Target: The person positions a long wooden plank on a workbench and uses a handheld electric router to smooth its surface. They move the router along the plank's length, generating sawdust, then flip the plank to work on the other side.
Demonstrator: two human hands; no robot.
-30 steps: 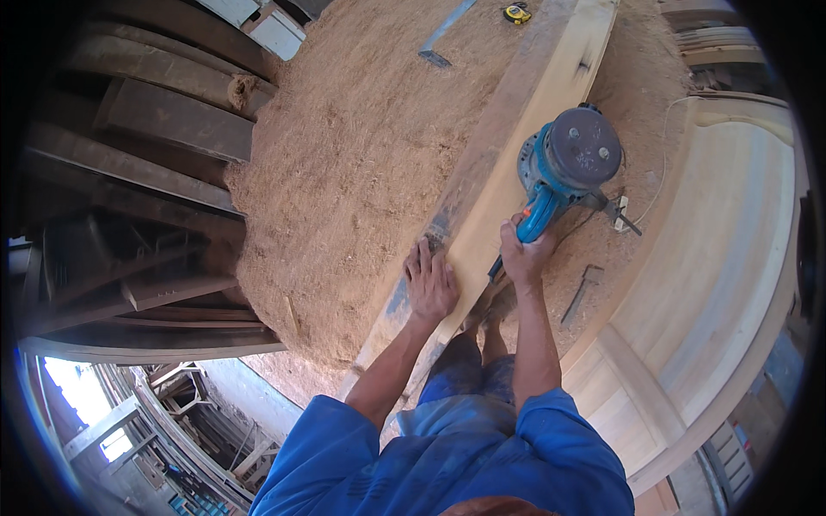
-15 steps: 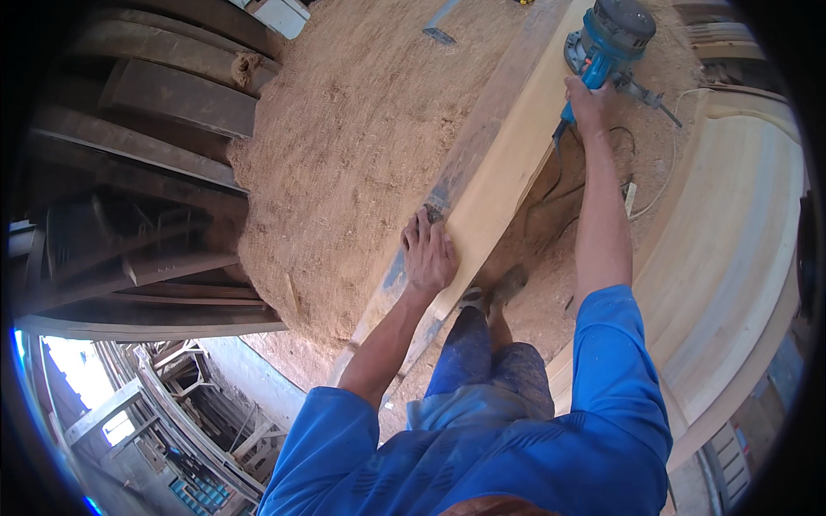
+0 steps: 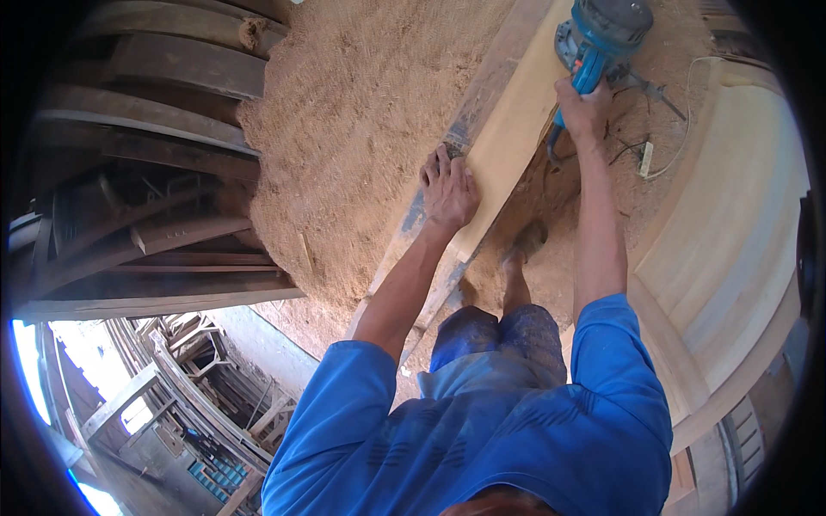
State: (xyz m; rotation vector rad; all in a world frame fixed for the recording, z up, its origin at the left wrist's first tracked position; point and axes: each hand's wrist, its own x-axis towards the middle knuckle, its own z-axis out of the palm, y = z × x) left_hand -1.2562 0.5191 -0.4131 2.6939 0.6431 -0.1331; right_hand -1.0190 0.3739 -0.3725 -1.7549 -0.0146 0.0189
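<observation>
A pale wooden board [image 3: 499,163] lies lengthwise on a worn, grey-stained beam [image 3: 473,107]. My left hand [image 3: 451,191] rests on the left edge of the board, palm down, fingers slightly bent and apart. A dark patch or piece shows at its fingertips; I cannot make out which. At the far end, my right hand [image 3: 585,110] is wrapped round the handle of a blue power router [image 3: 602,34] with a dark round top. The router stands over the board's right edge, its rod-like side guide pointing right. The cutter is hidden.
Sawdust and shavings [image 3: 344,146] cover the ground to the left. Dark timbers [image 3: 172,129] are stacked beyond them. A wide curved wooden panel [image 3: 731,232] stands at the right. A cord [image 3: 551,150] trails from the router. My foot [image 3: 527,241] is close to the board.
My left hand has shifted up and right in the picture along the board. My right hand still grips the router, now slightly higher in the picture. The whole view has also shifted.
</observation>
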